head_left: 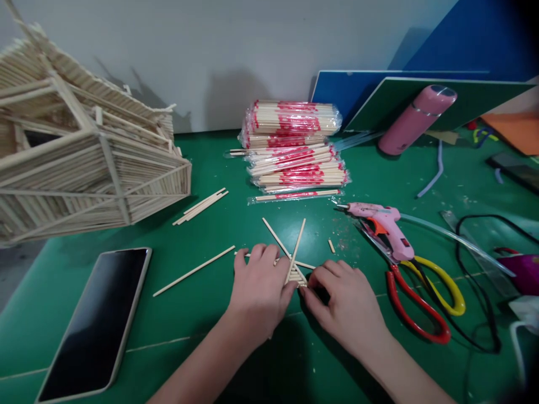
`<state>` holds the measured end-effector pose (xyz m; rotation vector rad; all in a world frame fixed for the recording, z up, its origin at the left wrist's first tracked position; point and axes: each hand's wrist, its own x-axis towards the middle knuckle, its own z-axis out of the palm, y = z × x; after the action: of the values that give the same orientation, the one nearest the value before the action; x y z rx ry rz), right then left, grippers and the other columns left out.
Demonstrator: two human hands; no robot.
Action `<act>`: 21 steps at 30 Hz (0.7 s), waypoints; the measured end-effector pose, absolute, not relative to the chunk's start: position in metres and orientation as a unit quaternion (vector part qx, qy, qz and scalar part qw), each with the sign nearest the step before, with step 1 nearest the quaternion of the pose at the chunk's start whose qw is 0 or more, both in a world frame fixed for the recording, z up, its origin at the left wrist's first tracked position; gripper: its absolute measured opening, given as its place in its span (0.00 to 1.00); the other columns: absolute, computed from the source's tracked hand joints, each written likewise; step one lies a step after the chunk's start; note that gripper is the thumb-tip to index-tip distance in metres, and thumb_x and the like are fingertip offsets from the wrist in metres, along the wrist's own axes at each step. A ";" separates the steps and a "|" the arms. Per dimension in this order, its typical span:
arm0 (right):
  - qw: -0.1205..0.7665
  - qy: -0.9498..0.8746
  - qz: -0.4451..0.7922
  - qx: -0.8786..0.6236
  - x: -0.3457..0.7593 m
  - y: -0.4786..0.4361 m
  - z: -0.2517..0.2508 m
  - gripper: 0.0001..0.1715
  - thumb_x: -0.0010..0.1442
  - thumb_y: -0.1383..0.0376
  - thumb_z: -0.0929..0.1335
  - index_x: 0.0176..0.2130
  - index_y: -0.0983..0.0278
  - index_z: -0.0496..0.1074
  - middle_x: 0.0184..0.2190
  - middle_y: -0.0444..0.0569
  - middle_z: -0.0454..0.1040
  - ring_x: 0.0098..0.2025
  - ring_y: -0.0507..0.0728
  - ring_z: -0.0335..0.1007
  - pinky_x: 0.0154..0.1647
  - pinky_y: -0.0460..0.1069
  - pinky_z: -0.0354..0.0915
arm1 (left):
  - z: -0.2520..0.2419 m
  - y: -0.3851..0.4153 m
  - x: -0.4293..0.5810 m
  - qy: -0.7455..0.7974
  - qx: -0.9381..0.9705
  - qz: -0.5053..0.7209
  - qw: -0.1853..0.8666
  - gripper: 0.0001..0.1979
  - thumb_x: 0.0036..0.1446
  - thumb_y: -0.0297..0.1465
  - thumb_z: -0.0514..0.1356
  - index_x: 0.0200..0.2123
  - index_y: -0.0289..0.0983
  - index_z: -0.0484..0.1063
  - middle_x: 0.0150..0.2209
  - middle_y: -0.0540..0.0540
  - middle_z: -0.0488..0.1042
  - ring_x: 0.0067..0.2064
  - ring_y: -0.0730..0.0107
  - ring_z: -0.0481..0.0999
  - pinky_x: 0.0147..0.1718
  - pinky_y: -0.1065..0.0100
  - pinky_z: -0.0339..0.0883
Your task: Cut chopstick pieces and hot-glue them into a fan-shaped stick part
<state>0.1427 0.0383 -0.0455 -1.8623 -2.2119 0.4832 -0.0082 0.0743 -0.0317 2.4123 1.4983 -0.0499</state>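
Note:
A small frame of crossed wooden sticks (pixel 297 247) lies on the green table, with short sticks side by side near its lower point. My left hand (pixel 260 289) is closed on the frame's left side, its fingers over a crossing stick and its thumb at the lower point. From the right, my right hand (pixel 343 300) pinches the frame's lower right corner between thumb and fingers. A single loose stick (pixel 193 271) lies left of my left hand, and a few more sticks (pixel 201 207) lie farther back.
A large stick model (pixel 105 163) stands at the left, above a phone (pixel 96 320). Wrapped stick bundles (pixel 295 146) are at the back. To the right are a pink glue gun (pixel 385 221), scissors (pixel 415 303), a cable (pixel 488 308) and a pink bottle (pixel 415 123).

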 end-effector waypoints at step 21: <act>0.099 -0.778 0.129 -0.606 0.146 0.037 -0.045 0.08 0.54 0.62 0.64 0.26 0.62 0.67 0.25 0.45 0.67 0.31 0.54 0.59 0.30 0.48 0.47 | -0.027 0.077 -0.013 0.441 0.892 -0.024 0.094 0.14 0.52 0.35 0.51 0.40 0.36 0.68 0.39 0.43 0.68 0.42 0.59 0.64 0.46 0.53 0.51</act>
<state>0.1455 0.0366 -0.0453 -1.7933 -2.3026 0.3829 -0.0133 0.0767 -0.0267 2.6474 1.3087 -0.0700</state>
